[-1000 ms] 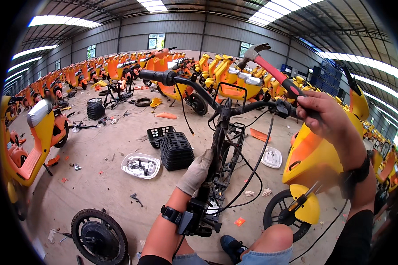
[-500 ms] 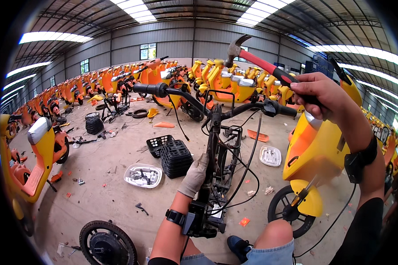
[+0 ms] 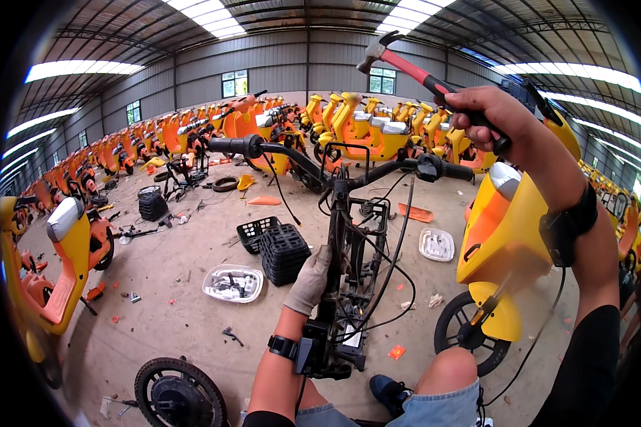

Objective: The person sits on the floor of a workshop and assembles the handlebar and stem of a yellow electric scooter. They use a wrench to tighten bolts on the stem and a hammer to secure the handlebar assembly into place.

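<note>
My right hand [image 3: 490, 115], bare, is raised at the upper right and wrapped round the black grip of a claw hammer [image 3: 408, 67]. The hammer's red shaft slants up to the left, with its metal head above the handlebar [image 3: 384, 171]. My left hand [image 3: 309, 285], in a pale work glove, is closed round the upright front tube of a stripped black scooter frame [image 3: 340, 213]. That frame stands before my knees, with loose black cables [image 3: 389, 267] looping from the handlebar down its right side. The gloved fingers are partly hidden behind the tube.
Left of the frame stand stacked black baskets [image 3: 283, 254] and a white tub of parts [image 3: 233, 283]. Another white tub [image 3: 436, 245] lies to the right, near a yellow scooter [image 3: 502, 235]. A wheel [image 3: 180, 393] lies front left; rows of scooters [image 3: 174, 132] fill the back.
My right hand has lifted the hammer higher and a little to the left. The gloved left hand keeps its hold on the frame. The view has shifted slightly.
</note>
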`<move>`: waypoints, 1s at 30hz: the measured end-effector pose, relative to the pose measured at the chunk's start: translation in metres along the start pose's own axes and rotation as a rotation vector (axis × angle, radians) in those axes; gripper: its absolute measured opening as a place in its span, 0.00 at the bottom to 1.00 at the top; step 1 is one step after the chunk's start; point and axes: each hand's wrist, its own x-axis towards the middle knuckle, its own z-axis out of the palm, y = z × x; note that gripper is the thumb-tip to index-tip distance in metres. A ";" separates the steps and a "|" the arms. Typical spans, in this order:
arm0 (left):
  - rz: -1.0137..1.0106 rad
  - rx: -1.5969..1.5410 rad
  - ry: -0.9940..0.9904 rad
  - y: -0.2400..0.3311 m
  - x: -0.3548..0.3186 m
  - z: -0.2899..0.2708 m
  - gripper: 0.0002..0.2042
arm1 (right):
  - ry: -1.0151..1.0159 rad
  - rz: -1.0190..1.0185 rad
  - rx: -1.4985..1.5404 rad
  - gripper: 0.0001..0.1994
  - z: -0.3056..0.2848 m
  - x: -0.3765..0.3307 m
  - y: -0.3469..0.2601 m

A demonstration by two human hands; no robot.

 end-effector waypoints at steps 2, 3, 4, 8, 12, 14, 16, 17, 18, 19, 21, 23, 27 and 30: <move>0.004 0.027 -0.001 -0.006 0.005 -0.001 0.28 | 0.062 -0.057 0.104 0.10 -0.001 0.003 0.002; 0.007 0.034 0.003 -0.007 0.006 -0.001 0.28 | -0.001 0.018 0.028 0.10 -0.004 0.003 0.005; 0.001 0.047 0.008 -0.007 0.005 0.001 0.28 | -0.063 0.093 -0.047 0.11 -0.010 0.001 0.008; -0.032 0.058 0.018 0.000 -0.001 -0.008 0.27 | -0.188 0.116 -0.232 0.11 0.003 -0.012 0.013; -0.007 0.016 0.044 -0.004 0.002 -0.001 0.27 | -0.043 -0.028 -0.183 0.11 0.009 -0.007 -0.001; -0.017 0.002 0.017 0.000 0.002 0.002 0.26 | 0.007 -0.113 -0.074 0.10 0.010 0.000 -0.002; -0.045 -0.010 0.003 -0.004 0.003 0.002 0.26 | 0.013 -0.063 -0.083 0.10 0.013 -0.001 0.002; -0.052 -0.002 0.005 -0.003 0.003 -0.002 0.26 | -0.007 -0.008 -0.127 0.10 0.014 -0.001 0.006; -0.022 0.008 0.016 -0.004 0.002 -0.004 0.26 | -0.113 0.143 -0.132 0.10 0.010 -0.001 0.007; -0.030 0.019 0.041 -0.003 -0.001 -0.007 0.26 | -0.177 0.285 -0.197 0.11 0.011 -0.003 0.007; -0.044 0.033 0.075 0.001 -0.004 -0.007 0.26 | -0.139 0.202 -0.161 0.11 0.012 -0.003 0.009; -0.037 0.047 0.048 0.002 -0.003 -0.006 0.26 | -0.118 0.123 -0.018 0.10 0.005 -0.001 -0.001; -0.025 0.025 -0.010 -0.006 0.007 0.007 0.26 | 0.079 -0.007 0.035 0.12 0.007 -0.003 -0.001; 0.003 0.071 0.063 0.010 -0.008 -0.020 0.27 | -0.203 0.195 -0.055 0.14 0.010 -0.004 0.000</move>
